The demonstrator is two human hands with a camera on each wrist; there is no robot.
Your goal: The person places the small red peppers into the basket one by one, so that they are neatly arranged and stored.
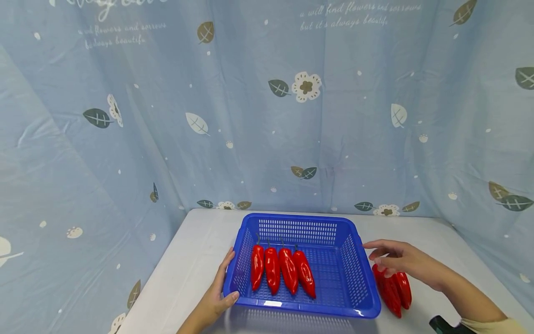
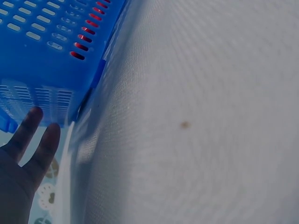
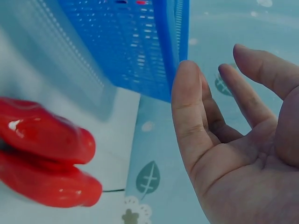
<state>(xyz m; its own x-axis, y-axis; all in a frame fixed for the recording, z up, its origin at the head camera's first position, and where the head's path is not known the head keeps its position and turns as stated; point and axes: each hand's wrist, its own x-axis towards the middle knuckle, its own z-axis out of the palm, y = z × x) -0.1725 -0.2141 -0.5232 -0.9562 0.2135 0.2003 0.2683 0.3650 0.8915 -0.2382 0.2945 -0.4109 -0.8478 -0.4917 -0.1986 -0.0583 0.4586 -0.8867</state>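
A blue plastic basket (image 1: 333, 278) stands on the table with several red chili peppers (image 1: 272, 269) side by side in its left half. My left hand (image 1: 217, 292) lies against the basket's left side, thumb at the front corner of the rim; its fingers look straight in the left wrist view. To the right, my right hand (image 1: 402, 260) hovers beside the basket, index finger at the right rim, palm without anything in it. Under that hand two more red peppers (image 3: 42, 140) lie on the table, partly covered by it in the head view.
The white table (image 1: 167, 297) extends around the basket. A blue curtain (image 1: 250, 139) with leaf and flower prints hangs behind and along the sides. A dark strap or device (image 1: 446, 324) sits at the right wrist.
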